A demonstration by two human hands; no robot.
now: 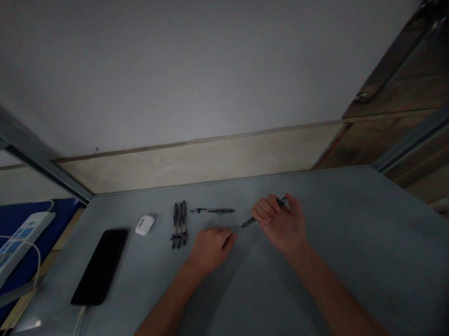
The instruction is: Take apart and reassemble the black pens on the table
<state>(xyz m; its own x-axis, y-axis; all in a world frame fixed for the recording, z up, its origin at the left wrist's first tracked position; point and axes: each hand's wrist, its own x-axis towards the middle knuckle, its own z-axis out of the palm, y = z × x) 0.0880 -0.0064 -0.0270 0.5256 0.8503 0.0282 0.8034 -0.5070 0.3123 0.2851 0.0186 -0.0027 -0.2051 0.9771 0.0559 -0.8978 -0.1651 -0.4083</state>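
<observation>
Pen (248, 222) gripped by right hand (283, 225)
Its long axis is slanted from the curled fingers (265, 208) toward the left hand (212, 249), whose hold cannot be told.

Table (368, 237): grey top. Wall (188, 74): plain, pale, stands beyond far edge; cream band (207, 162) along its foot. Metal post (29, 148): far left corner. Brown wooden panelling (414, 79): beyond far right corner. Light: dim.

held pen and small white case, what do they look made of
Held pen: probably plastic, going by its slim dark barrel; too small to judge the finish. White case: likely hard plastic, smooth, perhaps glossy, from its even surface and rounded corners.
</observation>
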